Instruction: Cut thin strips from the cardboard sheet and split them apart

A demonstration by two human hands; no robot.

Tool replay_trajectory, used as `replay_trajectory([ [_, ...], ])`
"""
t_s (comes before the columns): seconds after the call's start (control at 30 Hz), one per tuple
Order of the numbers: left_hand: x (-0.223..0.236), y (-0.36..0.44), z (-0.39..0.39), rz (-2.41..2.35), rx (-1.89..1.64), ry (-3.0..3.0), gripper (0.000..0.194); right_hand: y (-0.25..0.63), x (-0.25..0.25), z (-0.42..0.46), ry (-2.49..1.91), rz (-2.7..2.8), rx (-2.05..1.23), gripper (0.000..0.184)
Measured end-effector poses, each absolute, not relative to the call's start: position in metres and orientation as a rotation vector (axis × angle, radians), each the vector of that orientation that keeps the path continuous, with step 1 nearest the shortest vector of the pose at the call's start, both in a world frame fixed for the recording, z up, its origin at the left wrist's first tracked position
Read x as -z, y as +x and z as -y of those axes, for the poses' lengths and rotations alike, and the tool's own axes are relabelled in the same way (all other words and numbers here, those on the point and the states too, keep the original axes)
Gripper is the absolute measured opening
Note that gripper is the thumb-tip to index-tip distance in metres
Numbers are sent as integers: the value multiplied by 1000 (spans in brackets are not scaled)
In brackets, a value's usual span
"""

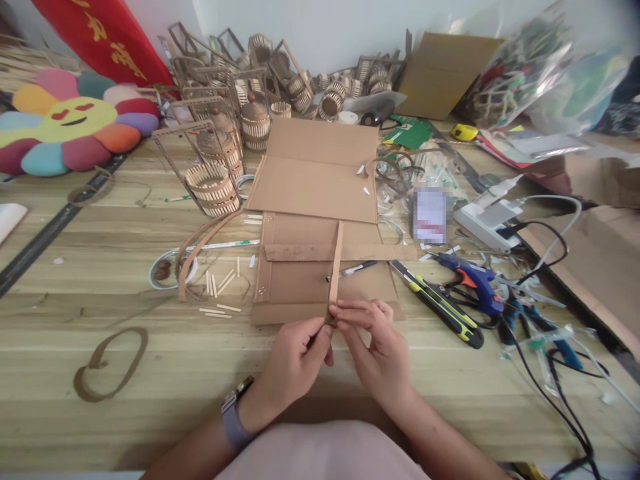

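A narrow brown strip (pixel 337 267) points away from me over the cardboard, and its near end is pinched between both hands. My left hand (pixel 300 353), with a watch on its wrist, closes thumb and fingers on that end. From the other side my right hand (pixel 373 340) presses its fingertips on the same spot. The fingers partly hide the strip's near end, which looks bent or rolled. Beneath the strip lie cardboard sheets (pixel 315 180), a flat wooden-looking bar (pixel 370 253) and a dark pen (pixel 357 269).
Right of my hands lie a box cutter (pixel 440 307), a blue glue gun (pixel 470 280), cables and a phone (pixel 430 215). Small sticks (pixel 215 283) and a tape roll (pixel 163 270) are on the left. Miniature stick buckets (pixel 213 190) stand behind, near a flower cushion (pixel 75 123).
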State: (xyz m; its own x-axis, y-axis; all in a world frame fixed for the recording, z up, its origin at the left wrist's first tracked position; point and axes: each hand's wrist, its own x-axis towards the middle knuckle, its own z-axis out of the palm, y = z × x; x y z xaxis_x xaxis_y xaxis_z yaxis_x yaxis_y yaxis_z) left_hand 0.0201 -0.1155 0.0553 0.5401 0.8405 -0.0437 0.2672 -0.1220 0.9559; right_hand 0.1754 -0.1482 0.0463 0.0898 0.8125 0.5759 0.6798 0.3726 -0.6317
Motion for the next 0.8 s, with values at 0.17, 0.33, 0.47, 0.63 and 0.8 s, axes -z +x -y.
replay_trajectory([
  [0.17, -52, 20, 116, -943, -642, 1674, 40, 177, -44, 148, -1354, 1497, -348, 11],
  [0.33, -51, 21, 113, -897, -598, 1463, 44, 176, -41, 149, -1364, 1601, -208, 11],
  [0.47, -50, 23, 108, -827, -622, 1225, 54, 174, -40, 149, -1333, 1747, -78, 16],
  [0.63, -49, 24, 105, -772, -637, 1099, 52, 174, -39, 149, -1323, 1777, -84, 19],
  [0.8, -51, 24, 107, -794, -587, 1161, 43, 175, -41, 150, -1348, 1744, -71, 20],
])
